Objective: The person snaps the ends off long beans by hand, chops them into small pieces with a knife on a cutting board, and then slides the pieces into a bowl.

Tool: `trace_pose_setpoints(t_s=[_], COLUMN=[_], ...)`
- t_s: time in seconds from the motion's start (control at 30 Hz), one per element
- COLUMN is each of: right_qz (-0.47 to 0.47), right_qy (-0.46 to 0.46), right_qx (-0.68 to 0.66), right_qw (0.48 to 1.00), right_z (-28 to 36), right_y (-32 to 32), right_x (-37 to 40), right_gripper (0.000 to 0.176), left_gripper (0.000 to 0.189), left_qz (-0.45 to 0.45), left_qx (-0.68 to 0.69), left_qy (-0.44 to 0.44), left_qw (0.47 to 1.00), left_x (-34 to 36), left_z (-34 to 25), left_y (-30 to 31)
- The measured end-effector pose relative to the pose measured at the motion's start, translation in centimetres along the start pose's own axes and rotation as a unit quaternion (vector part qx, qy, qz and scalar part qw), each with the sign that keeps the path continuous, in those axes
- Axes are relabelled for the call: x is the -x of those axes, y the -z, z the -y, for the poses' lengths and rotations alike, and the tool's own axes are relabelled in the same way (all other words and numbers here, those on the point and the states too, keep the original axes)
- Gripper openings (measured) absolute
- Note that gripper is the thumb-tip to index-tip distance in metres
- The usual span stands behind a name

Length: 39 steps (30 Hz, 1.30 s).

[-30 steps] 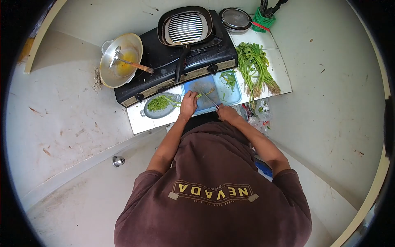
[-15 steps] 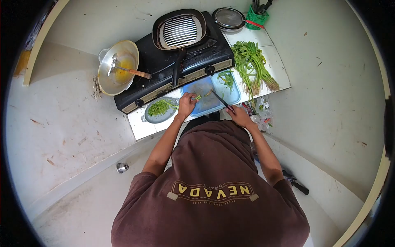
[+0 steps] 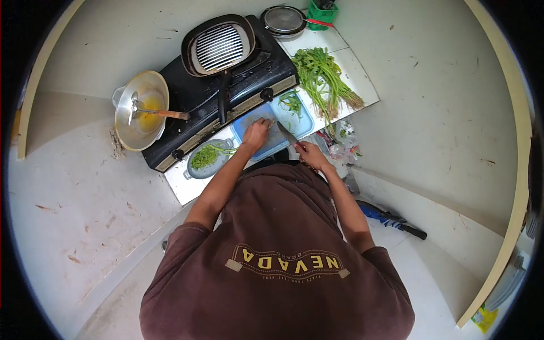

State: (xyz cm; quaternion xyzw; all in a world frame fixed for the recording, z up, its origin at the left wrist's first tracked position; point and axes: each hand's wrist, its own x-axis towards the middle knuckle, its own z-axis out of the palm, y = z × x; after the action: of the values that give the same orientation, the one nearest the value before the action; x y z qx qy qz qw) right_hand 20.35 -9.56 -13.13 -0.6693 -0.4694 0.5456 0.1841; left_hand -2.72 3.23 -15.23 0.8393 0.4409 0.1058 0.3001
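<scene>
My right hand [image 3: 310,154] is wrapped round the handle of a knife [image 3: 287,133], whose blade points up and left over a blue tray [image 3: 306,126]. On the left part of that tray, my left hand [image 3: 257,132] has its fingers pressed together around something small near the blade tip; I cannot make out what. Cut green leaves [image 3: 290,102] lie on the tray's upper right part. Left of my left hand, a grey oval dish [image 3: 196,171] holds chopped greens [image 3: 205,158] and a few stalks.
Behind the tray stands a black stove [image 3: 187,89] with a square grill pan [image 3: 195,67]. A pot [image 3: 126,135] with a ladle sits at its left end. Leafy greens with roots [image 3: 323,82] lie at right, below a green basket [image 3: 322,16]. Plastic bags [image 3: 347,141] are beside the counter.
The whole view has shifted, with the counter now further left. The knife blade shows more of its broad side. The stalk piece seen in my left hand before is now mostly hidden.
</scene>
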Motion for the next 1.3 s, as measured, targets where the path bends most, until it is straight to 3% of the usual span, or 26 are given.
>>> trace_pose_setpoints(t_s=[0.1, 0.3, 0.4, 0.6, 0.7, 0.8, 1.0, 1.2, 1.3], right_qz=[0.011, 0.003, 0.009, -0.026, -0.058, -0.078, -0.115, -0.147, -0.168], right_qy=[-0.045, -0.02, -0.027, -0.049, -0.056, -0.069, -0.105, -0.169, -0.185], right_qx=[-0.029, -0.018, 0.001, -0.069, -0.105, -0.134, -0.165, -0.203, -0.237], right_qw=[0.998, 1.0, 1.0, 0.996, 0.991, 0.985, 0.974, 0.953, 0.939], right_z=[0.4, -0.8, -0.6, 1.8, 1.8, 1.3, 0.4, 0.3, -0.1], right_y=[-0.2, -1.0, -0.9, -1.6, -2.7, -3.8, -6.5, -7.6, -7.6], right_x=[-0.3, -0.7, -0.2, 2.6, 4.2, 6.0, 10.4, 13.7, 14.8], right_gripper=[0.049, 0.05, 0.051, 0.05, 0.047, 0.045, 0.045, 0.043, 0.041], left_gripper=[0.021, 0.015, 0.01, 0.023, 0.031, 0.028, 0.021, 0.014, 0.012], left_qz=[-0.018, -0.042, -0.032, -0.034, -0.036, -0.021, 0.026, 0.019, 0.048], left_qx=[0.027, 0.074, 0.136, 0.227, 0.289, 0.404, 0.483, 0.433, 0.449], left_qy=[0.018, 0.012, 0.07, 0.054, 0.044, 0.035, 0.087, 0.035, 0.045], left_qw=[0.999, 0.996, 0.988, 0.972, 0.956, 0.914, 0.871, 0.901, 0.891], left_x=[-0.6, -1.9, -2.3, -1.0, -0.2, 0.6, 4.0, 5.4, 5.4], left_z=[0.7, 3.0, 2.5, -0.7, -1.2, -0.9, -5.4, -8.3, -9.3], left_y=[-0.8, -2.6, -2.2, 0.3, -0.1, -2.6, -4.2, -6.8, -8.3])
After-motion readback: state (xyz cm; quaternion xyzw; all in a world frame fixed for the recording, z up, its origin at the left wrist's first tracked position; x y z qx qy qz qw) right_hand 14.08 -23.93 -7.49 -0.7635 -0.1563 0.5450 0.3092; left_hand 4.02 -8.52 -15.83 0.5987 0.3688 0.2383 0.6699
